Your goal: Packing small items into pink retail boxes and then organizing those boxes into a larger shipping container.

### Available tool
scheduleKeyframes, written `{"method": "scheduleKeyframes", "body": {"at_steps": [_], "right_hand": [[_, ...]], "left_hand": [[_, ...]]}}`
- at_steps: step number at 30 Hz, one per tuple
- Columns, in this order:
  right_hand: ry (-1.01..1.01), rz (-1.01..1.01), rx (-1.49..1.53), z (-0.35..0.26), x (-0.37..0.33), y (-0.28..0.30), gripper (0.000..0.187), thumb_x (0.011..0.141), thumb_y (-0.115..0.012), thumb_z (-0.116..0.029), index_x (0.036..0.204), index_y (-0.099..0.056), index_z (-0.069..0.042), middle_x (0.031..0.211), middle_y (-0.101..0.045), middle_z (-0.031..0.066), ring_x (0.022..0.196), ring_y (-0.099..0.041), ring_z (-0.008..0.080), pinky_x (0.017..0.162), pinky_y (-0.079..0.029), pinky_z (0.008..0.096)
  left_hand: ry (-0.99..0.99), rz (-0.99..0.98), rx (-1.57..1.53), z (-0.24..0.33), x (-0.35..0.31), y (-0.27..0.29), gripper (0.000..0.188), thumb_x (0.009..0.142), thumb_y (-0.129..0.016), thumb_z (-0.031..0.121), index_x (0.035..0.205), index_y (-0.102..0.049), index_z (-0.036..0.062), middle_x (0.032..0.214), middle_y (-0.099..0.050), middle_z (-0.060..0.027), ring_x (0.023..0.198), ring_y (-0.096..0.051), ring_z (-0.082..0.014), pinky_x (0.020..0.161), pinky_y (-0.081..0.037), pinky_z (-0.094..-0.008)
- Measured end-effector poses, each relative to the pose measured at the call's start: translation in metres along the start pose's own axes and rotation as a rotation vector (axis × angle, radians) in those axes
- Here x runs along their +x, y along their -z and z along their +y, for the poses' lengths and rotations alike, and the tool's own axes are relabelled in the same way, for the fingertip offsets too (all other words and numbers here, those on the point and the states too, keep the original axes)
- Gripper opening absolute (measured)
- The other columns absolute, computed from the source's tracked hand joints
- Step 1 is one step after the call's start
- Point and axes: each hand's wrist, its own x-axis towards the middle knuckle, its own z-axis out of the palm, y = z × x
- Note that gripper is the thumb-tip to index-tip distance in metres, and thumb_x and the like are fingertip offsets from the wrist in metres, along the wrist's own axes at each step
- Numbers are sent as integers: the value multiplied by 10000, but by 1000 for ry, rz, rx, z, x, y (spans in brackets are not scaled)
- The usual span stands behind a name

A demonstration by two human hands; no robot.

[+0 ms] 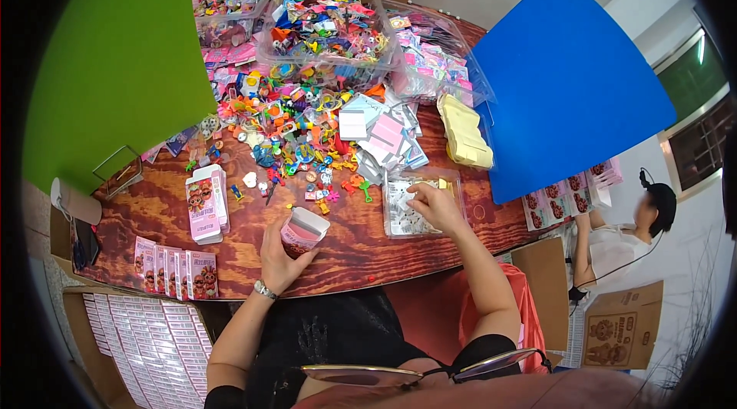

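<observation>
A small pink carton (304,237) stands tilted with its top flaps open, and my left hand (278,261) is wrapped round its side. My right hand (436,208) is over a shallow clear plastic tray (393,233) holding small white and dark pieces. Its thumb and fingers are pinched together, and whatever they hold is too small or hidden to name. Left of the carton lies a stack of flat pink cartons (201,205). Beyond both hands spreads a heap of small colourful plastic toys (303,152).
Several filled pink cartons (175,271) stand in a row at the left front edge. Clear bins (326,56) of toys and packets fill the back. White and pink cards (384,136) lie beside a pale yellow packet (465,132). Green (115,63) and blue panels (568,94) flank the table; a person (626,236) sits at right.
</observation>
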Motion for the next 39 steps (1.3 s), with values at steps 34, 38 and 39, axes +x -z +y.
{"method": "scheduleKeyframes", "body": {"at_steps": [34, 38, 39], "right_hand": [[-74, -220, -422, 69, -34, 13, 210, 824, -697, -165, 1029, -661, -133, 862, -716, 167, 827, -693, 386, 733, -543, 485], [-18, -191, -419, 67, -36, 13, 183, 846, -694, -209, 1008, -644, -142, 939, -714, 120, 884, -689, 360, 746, -541, 483], [-11, -187, -419, 68, -36, 12, 172, 861, -682, -226, 1008, -640, -146, 967, -709, 111, 897, -687, 360, 755, -543, 490]], "left_hand": [[5, -3, -8, 2, 0, 0, 787, 654, -896, 193, 1304, -500, -6, 1171, -589, -199, 1099, -584, -385, 925, -487, -452], [15, 3, -14, -2, -2, 0, 789, 652, -896, 192, 1304, -499, -6, 1174, -588, -201, 1102, -582, -387, 927, -487, -453], [14, 2, -11, -3, -2, 0, 789, 651, -895, 192, 1303, -499, -6, 1172, -587, -203, 1101, -582, -389, 926, -487, -454]]}}
